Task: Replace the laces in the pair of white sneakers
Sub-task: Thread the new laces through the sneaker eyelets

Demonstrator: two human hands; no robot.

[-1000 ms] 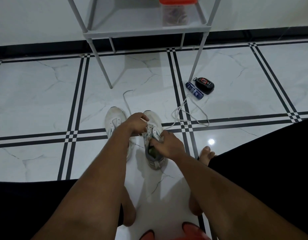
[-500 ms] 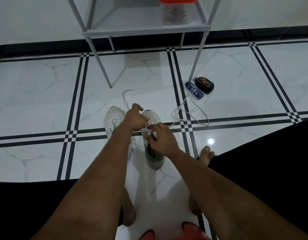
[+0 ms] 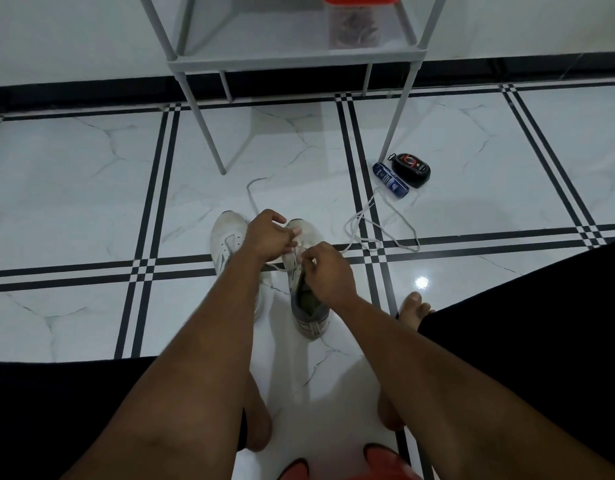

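Note:
Two white sneakers stand side by side on the tiled floor, toes pointing away from me. The left sneaker [image 3: 226,245] is partly covered by my left forearm. Over the right sneaker [image 3: 308,306], both hands work at its lace. My left hand [image 3: 268,239] pinches a white lace end near the toe-side eyelets. My right hand [image 3: 325,270] pinches the lace over the tongue. A loose white lace [image 3: 378,226] lies in loops on the floor to the right. Another thin lace [image 3: 252,194] trails away beyond the shoes.
A grey metal shelf stand [image 3: 209,140] rises behind the shoes, holding a clear jar with a red lid [image 3: 356,20]. A blue tube [image 3: 391,180] and a black shoe-polish case [image 3: 411,169] lie by its right leg. My bare foot [image 3: 413,308] rests right of the shoes.
My right hand has moved up from the shoe's opening to the lace over the tongue. My left hand has lifted slightly and now pinches the lace near the toe.

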